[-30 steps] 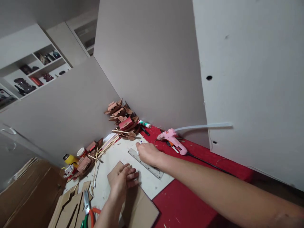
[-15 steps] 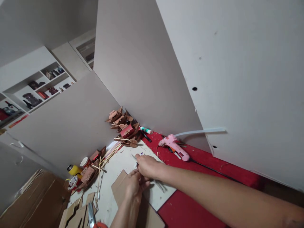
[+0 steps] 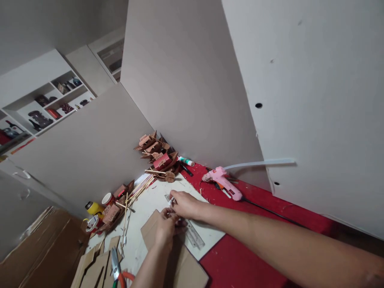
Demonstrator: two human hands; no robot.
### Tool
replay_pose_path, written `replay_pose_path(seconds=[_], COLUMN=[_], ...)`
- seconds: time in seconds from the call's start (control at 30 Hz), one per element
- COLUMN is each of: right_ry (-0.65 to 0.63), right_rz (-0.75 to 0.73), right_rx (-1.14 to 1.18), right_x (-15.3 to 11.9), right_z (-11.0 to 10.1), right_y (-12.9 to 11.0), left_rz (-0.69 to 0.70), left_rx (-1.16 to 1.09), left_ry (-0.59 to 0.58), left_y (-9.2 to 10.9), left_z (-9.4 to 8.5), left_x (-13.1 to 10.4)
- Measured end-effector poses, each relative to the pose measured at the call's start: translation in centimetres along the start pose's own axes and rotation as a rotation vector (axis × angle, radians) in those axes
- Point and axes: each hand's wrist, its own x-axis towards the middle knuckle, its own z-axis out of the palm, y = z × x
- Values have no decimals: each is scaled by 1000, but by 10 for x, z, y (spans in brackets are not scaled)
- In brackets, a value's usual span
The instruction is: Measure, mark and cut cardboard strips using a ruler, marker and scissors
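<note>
Ruler (image 3: pixel 192 234) now back flat by cardboard (image 3: pixel 183 264), long axis diagonal far-left to near-right; right hand (image 3: pixel 184 204) clamps pen (image 3: pixel 171 201), left hand (image 3: pixel 165 228) grip unclear

I count one ruler (image 3: pixel 192 234) under my two hands, one pink glue gun (image 3: pixel 223 183), one pair of scissors (image 3: pixel 116 267), and two cups (image 3: pixel 106 199).

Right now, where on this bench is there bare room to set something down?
Bare red tabletop lies between the right forearm and the white board's edge. More red shows beyond the pink glue gun cord. Crowded: the wooden models in the corner, sticks, cardboard under both hands.
</note>
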Motion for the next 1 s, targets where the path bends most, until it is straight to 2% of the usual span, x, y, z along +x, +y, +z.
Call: replay_pose_path(seconds=[0.13,0.3,0.4,0.47,0.57,0.83,1.0], right_ry=[22,98,96,77,46,4,-27], right_rz=[-27,-61,-84,-108,-143,-170,-193], right_rx=[47,33,7,-13,-44,-59,-4], right_x=[-4,-7,-10,-15,-21,-28,-26], right_z=[-1,-4,-1,3,9,19,28], right_y=[-2,-3,-3,-4,-7,-4,-3], left_rz=[-8,21,56,78,102,162,253], left_rx=[-20,-60,-73,-74,-61,66,262], left_ry=[-14,60,122,152,168,156,148], left_y=[4,3,-4,-10,-19,-30,-35], left_z=[-13,-55,-78,-87,-91,-83,-93], left_x=[-9,-29,-41,-47,-53,-56,-54])
